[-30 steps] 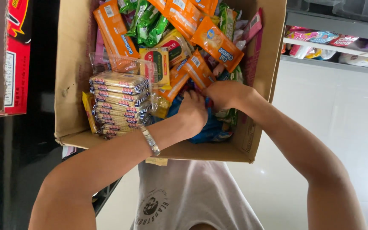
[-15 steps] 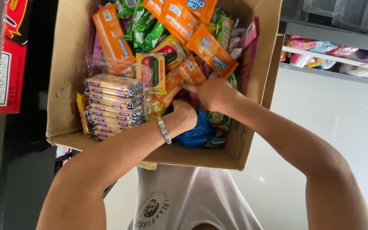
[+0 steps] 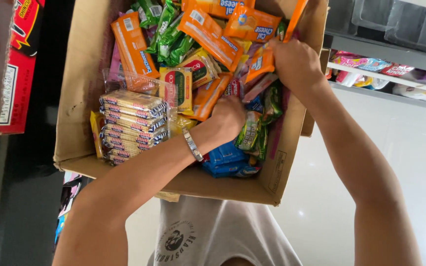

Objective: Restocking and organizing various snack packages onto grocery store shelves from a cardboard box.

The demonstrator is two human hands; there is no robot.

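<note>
Right now both hands are down in 1 open cardboard box (image 3: 82, 123) full of snacks. Left hand (image 3: 229, 117), w/ a metal bracelet (image 3: 192, 144), is dug among the packets, grip hidden, can't tell. Right hand (image 3: 296, 61) grips 1 orange wafer packet (image 3: 263, 60) by the box's far right wall. Approx 4 more orange ones, 1 stack of cracker packs (image 3: 131, 125) at left.
</note>
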